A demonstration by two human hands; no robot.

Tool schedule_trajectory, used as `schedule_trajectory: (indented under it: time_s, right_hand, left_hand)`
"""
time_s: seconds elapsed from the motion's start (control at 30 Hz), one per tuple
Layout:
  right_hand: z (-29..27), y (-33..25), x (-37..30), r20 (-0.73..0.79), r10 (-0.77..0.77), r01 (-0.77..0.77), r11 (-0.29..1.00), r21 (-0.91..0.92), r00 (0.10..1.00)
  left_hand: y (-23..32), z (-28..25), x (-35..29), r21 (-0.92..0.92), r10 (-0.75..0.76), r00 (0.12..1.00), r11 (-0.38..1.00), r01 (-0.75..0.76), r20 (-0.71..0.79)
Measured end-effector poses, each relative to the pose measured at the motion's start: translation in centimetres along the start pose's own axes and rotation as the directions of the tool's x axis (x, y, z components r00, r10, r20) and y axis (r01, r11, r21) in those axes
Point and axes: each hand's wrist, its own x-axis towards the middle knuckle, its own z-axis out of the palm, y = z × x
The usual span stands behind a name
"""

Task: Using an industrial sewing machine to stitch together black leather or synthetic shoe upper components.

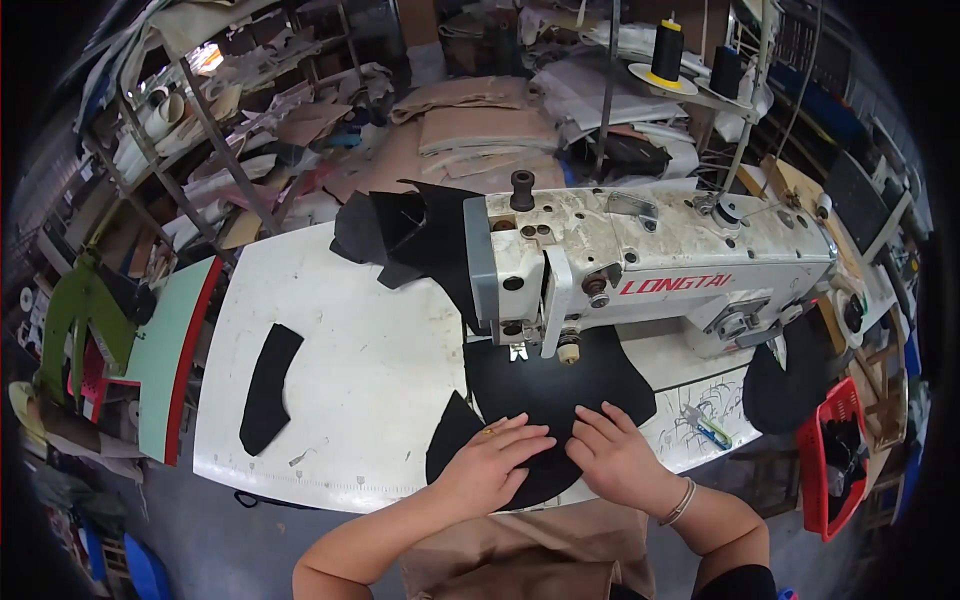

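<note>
Black fabric pieces [560,375] lie on the white sewing table [370,330], beneath the head of a white industrial sewing machine [650,235]. My left hand [485,465] rests on the near part of the fabric, fingers stretched to the right and a ring on one of them. Opposite it, my right hand [615,455] presses on the same fabric with its fingers spread and slightly bent; a bracelet circles that wrist. Both hands are on the near side of the presser foot [518,352]. I cannot tell whether the foot touches the fabric.
A separate curved black piece [270,390] lies on the table's left. More black pieces [400,235] are heaped behind the machine head. Small thread snips [708,428] lie to the right, near a red basket [835,460]. Thread cones [667,55] stand above.
</note>
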Motion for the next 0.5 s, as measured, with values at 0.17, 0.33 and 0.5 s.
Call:
schedule_trajectory:
  time_s: [0.17,0.33,0.5]
  right_hand:
    - [1.1,-0.9,0.7,0.007,-0.102,0.102,0.994,0.026,0.995]
    - [1.2,-0.8,1.0,-0.015,-0.080,0.081,0.994,0.076,0.997]
    - [1.1,-0.9,-0.2,0.022,-0.047,0.046,0.998,0.043,0.999]
  left_hand:
    - [3.9,-0.1,1.6,0.614,0.144,0.977,0.790,-0.017,-0.160]
    - [2.4,-2.0,1.8,0.396,-0.175,0.984,0.902,0.171,-0.025]
    - [1.2,-5.8,0.5,0.087,-0.410,0.903,0.902,0.422,-0.128]
